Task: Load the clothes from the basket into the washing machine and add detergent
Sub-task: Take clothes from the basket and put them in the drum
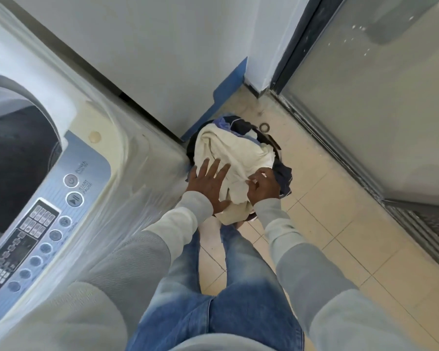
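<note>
Looking down past blue jeans (238, 287) at a dark round basket (192, 145) standing on the tiled floor (340, 249), tight against the right front corner of the washing machine (127, 158).

Heaped in the basket: a cream cloth (233, 153) on top, long axis running from the far rim of the basket down toward the near rim, its near end hanging over that rim. Under and beyond the cream cloth, dark navy clothes (241, 125) with a patch of lighter blue at the basket's far side, and more navy spilling over the basket's right edge.

Left hand (208, 184) spread flat, fingers splayed and pointing toward the far rim, palm resting on the cream cloth at the basket's machine-side edge; not closed on anything. Right hand (262, 184) at the basket's right near edge, fingers curled and pinching a fold of the cream cloth. Cream cloth lying between and beyond both hands.

Left of the basket, the machine's top opening (18, 158) uncovered, drum dark inside; contents not discernible. Control panel (48, 224) with round buttons along the machine's near edge, well apart from the basket.
</note>
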